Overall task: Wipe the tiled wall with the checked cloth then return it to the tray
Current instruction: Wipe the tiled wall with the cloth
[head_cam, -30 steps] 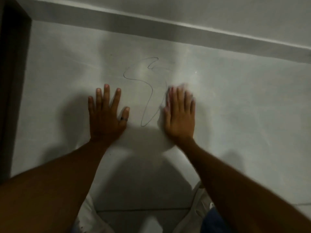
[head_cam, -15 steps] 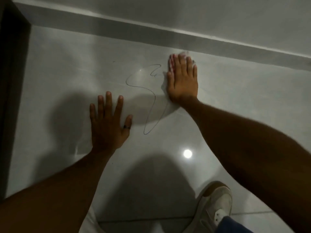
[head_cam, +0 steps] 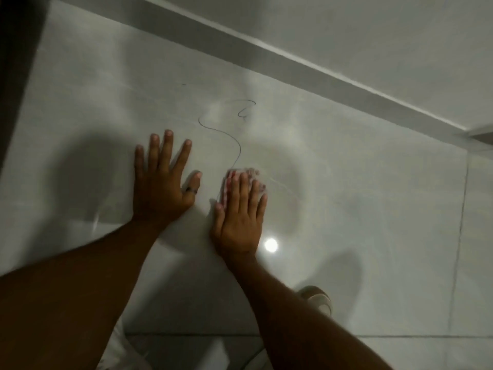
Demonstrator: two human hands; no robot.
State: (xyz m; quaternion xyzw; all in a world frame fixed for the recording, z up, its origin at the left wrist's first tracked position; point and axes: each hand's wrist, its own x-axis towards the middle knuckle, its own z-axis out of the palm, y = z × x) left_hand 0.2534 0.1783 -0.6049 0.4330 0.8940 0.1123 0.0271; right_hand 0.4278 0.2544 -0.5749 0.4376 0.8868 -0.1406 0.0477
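Observation:
The glossy pale tiled wall (head_cam: pixel 360 182) fills the view. A thin dark squiggly line (head_cam: pixel 229 134) is drawn on it. My right hand (head_cam: pixel 240 217) lies flat on the tile and presses the red-and-white checked cloth (head_cam: pixel 249 173) against it; only the cloth's edge shows beyond the fingertips, at the lower end of the squiggle. My left hand (head_cam: pixel 162 182) rests flat on the tile just to the left, fingers spread, a dark ring on the thumb, holding nothing. The tray is out of sight.
A grey ledge band (head_cam: pixel 293 68) runs diagonally across the top. A dark door frame edge (head_cam: pixel 18 62) borders the left. A light reflection (head_cam: pixel 271 245) glares beside my right wrist. A pale shoe (head_cam: pixel 317 299) shows at the lower right, and grout lines (head_cam: pixel 458 236) cross there.
My right hand has slid the cloth from the top near the ledge back down to beside my left hand. The squiggle's lower loop is gone. My left hand stayed planted.

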